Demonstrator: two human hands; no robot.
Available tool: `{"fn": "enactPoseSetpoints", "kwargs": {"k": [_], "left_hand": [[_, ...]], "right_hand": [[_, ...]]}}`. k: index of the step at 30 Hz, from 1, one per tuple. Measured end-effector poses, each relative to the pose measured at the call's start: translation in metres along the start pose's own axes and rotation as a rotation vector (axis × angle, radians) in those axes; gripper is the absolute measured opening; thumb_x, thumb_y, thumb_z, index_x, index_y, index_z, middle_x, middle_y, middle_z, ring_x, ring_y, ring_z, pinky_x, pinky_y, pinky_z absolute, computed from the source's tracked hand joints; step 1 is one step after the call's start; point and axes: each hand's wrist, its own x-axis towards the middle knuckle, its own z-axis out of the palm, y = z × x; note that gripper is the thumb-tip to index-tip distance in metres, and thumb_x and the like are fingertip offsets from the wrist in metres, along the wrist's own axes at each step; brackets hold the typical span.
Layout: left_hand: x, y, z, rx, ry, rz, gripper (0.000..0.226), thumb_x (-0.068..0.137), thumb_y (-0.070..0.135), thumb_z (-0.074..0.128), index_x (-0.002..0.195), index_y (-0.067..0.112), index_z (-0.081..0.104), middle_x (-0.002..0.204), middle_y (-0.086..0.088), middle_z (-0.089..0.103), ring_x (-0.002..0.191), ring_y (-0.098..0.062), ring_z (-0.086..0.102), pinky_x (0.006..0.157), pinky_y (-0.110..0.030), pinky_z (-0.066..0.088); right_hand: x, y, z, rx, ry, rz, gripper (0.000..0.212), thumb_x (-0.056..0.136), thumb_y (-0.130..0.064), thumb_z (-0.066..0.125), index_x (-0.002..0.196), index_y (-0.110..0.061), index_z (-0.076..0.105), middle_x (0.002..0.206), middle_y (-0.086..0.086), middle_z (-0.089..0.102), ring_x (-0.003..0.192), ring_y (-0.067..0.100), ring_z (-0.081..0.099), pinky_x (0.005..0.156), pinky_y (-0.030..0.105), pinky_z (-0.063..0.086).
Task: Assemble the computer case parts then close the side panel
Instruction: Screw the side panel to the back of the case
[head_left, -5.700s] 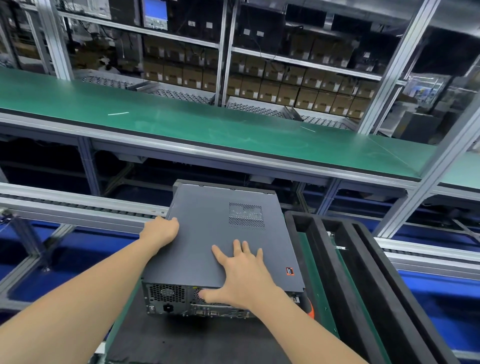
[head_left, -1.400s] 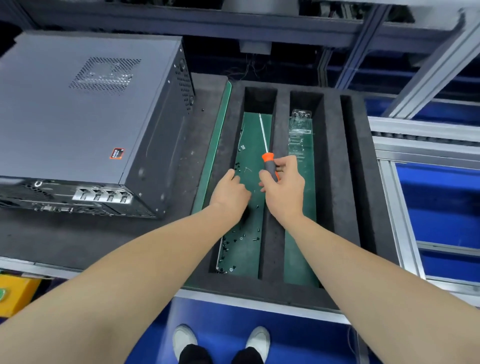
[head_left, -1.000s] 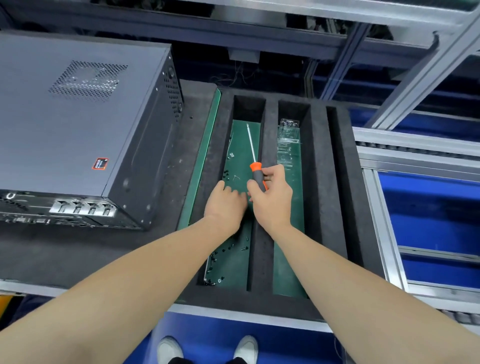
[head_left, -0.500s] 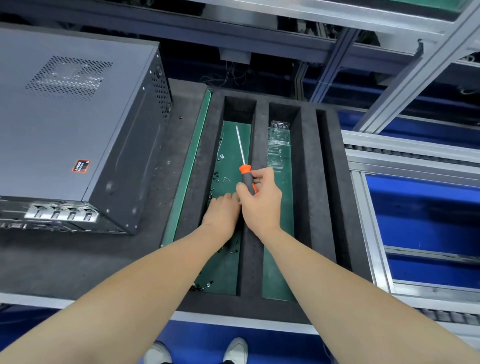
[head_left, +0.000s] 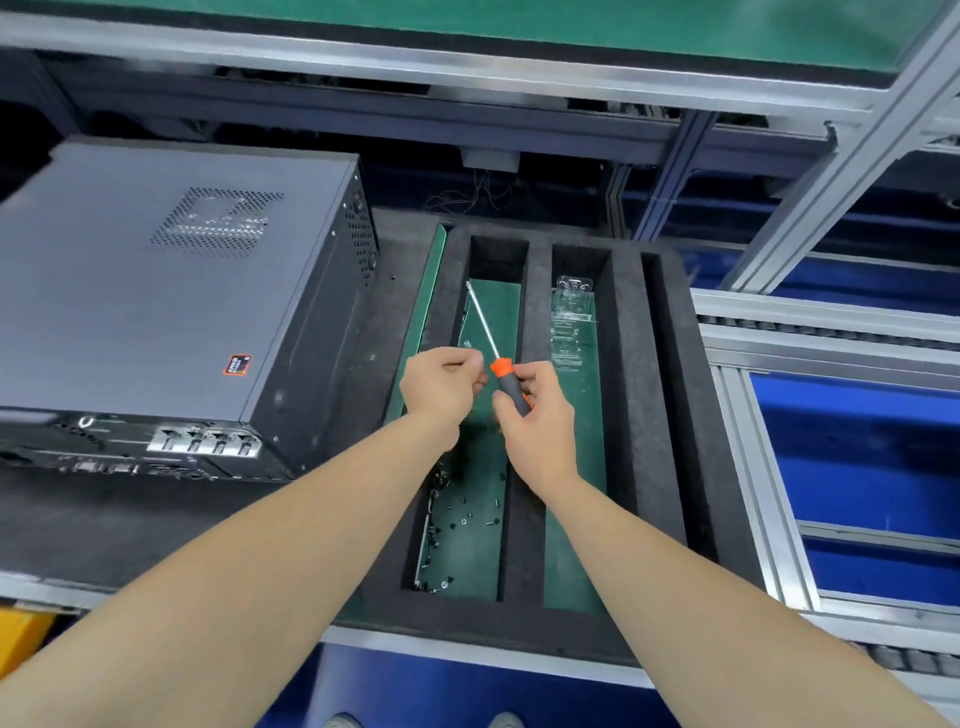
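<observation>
Left forearm (head_left: 260, 545), lower left of frame, and right forearm (head_left: 675, 571), lower right: both bare from frame edge to wrist. Left hand (head_left: 441, 387) and right hand (head_left: 535, 415) bare too. Bottom centre edge: two rounded pale-grey shoe toes (head_left: 340, 721), side by side, mostly cut off.

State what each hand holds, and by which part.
Right hand grips the screwdriver by its handle. Left hand has curled fingers; what they pinch cannot be told.
</observation>
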Motion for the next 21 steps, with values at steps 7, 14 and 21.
{"fn": "enactPoseSetpoints", "kwargs": {"k": [7,14,21], "left_hand": [[0.003,0.079,-0.032,-0.672,-0.154,-0.142,0.029,0.104,0.004,0.052,0.132,0.000,0.058,0.101,-0.006,0.070,0.093,-0.014,0.070,0.097,-0.030,0.056],[-0.027,0.133,-0.098,-0.825,-0.087,-0.018,0.014,0.099,0.003,0.062,0.110,-0.003,0.067,0.103,-0.016,0.075,0.093,-0.024,0.077,0.089,-0.034,0.061],[-0.055,0.156,-0.183,-0.740,-0.003,0.149,0.024,0.096,0.003,0.067,0.118,-0.006,0.065,0.094,-0.015,0.077,0.096,-0.027,0.076,0.095,-0.036,0.059]], "right_hand": [[-0.020,-0.046,-0.005,0.079,-0.056,-0.145,0.023,0.081,-0.025,0.065,0.096,-0.040,0.057,0.086,-0.010,0.068,0.074,0.015,0.061,0.070,0.028,0.051],[-0.029,-0.109,0.004,0.104,-0.096,-0.294,0.016,0.080,-0.027,0.064,0.094,-0.035,0.060,0.078,-0.010,0.064,0.072,0.012,0.056,0.063,0.022,0.043],[-0.067,-0.166,0.041,0.079,-0.143,-0.406,0.022,0.081,-0.018,0.066,0.091,-0.037,0.061,0.068,-0.016,0.053,0.059,0.007,0.044,0.055,0.016,0.035]]}}
